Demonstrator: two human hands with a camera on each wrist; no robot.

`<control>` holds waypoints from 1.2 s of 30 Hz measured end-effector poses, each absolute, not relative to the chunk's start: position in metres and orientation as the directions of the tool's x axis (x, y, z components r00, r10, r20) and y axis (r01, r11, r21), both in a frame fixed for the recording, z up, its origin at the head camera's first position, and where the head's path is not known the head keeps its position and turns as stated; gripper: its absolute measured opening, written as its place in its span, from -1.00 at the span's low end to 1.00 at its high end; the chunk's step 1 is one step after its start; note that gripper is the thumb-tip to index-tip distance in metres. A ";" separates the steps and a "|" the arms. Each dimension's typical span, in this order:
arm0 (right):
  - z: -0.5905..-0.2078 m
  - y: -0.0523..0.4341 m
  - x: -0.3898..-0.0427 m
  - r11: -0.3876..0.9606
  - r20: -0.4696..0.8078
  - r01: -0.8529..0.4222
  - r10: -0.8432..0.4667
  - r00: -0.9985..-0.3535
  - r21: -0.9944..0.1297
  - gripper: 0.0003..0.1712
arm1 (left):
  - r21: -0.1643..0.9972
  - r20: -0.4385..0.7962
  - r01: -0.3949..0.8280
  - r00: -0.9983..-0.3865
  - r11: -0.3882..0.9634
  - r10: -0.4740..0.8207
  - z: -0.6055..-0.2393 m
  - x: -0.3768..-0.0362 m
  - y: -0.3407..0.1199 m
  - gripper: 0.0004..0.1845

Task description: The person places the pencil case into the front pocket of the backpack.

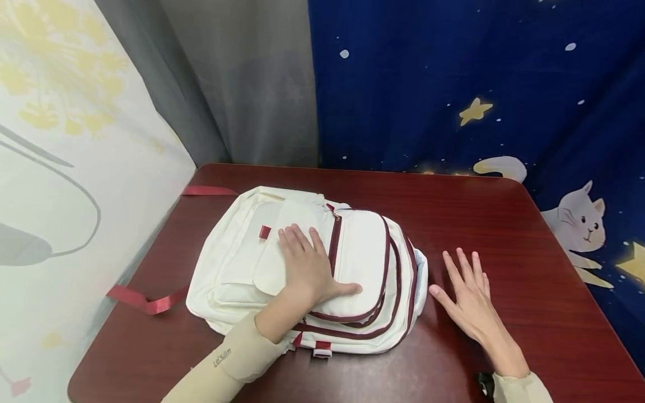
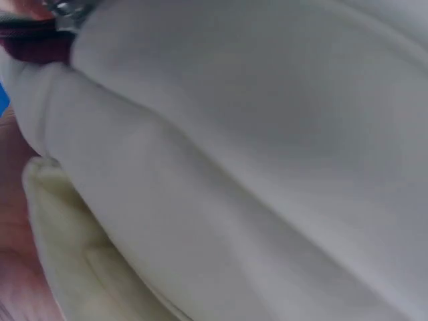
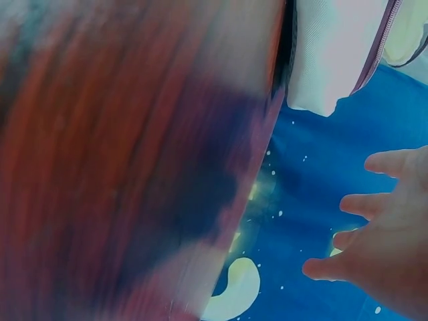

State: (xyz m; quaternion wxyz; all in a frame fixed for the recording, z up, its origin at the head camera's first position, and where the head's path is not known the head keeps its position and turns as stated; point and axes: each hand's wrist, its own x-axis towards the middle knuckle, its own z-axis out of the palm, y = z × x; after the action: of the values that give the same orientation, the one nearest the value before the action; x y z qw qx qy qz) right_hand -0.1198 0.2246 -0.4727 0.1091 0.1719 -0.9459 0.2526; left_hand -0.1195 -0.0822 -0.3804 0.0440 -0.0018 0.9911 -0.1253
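A white backpack (image 1: 361, 240) with dark red zipper trim lies on its back on the table, its top pointing left. My left hand (image 1: 307, 266) rests on its front, fingers straight and thumb spread to the right. In the left wrist view, white fabric (image 2: 254, 134) fills most of the picture, with a zipper pull (image 2: 67, 15) at the upper left corner. To the right of the backpack, apart from it, my right hand (image 1: 468, 302) is held with straight, spread fingers and holds nothing. The right wrist view shows this hand (image 3: 381, 227) beside the backpack's end (image 3: 331, 57).
The dark red wooden table (image 1: 504, 224) reaches back to a grey curtain (image 1: 262, 84) and a blue starry curtain (image 1: 403, 84). A white patterned cloth (image 1: 101, 168) hangs along the left. Red straps (image 1: 151, 302) trail from the backpack toward the table's left edge.
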 end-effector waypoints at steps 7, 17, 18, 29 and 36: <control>-0.472 0.224 -0.120 0.813 0.285 -0.372 -0.264 -0.921 -0.448 -0.15 | -0.257 -0.082 -0.004 -0.996 0.966 -0.026 -0.382 -0.123 -0.076 0.52; -0.475 0.224 -0.121 0.814 0.260 -0.355 -0.259 -0.930 -0.460 -0.14 | -0.267 -0.122 -0.001 -0.992 0.964 -0.035 -0.386 -0.128 -0.071 0.47; -0.475 0.224 -0.122 0.815 0.259 -0.352 -0.257 -0.931 -0.459 -0.14 | -0.264 -0.121 0.000 -0.992 0.964 -0.034 -0.386 -0.129 -0.071 0.47; -0.468 0.230 -0.130 0.810 0.266 -0.351 -0.250 -0.931 -0.469 -0.12 | -0.170 -0.118 0.036 -0.993 0.985 0.016 -0.384 -0.130 -0.082 0.37; -0.461 0.233 -0.135 0.813 0.274 -0.345 -0.237 -0.932 -0.469 -0.12 | 0.030 0.010 0.119 -0.993 0.992 0.119 -0.361 -0.129 -0.114 0.12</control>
State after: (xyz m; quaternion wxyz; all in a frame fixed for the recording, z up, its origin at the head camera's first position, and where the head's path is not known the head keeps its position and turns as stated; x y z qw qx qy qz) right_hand -0.1345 0.2335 -0.4611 0.1020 0.1536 -0.9467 0.2642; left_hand -0.1289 -0.1141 -0.3610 -0.0040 0.0594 0.9981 0.0154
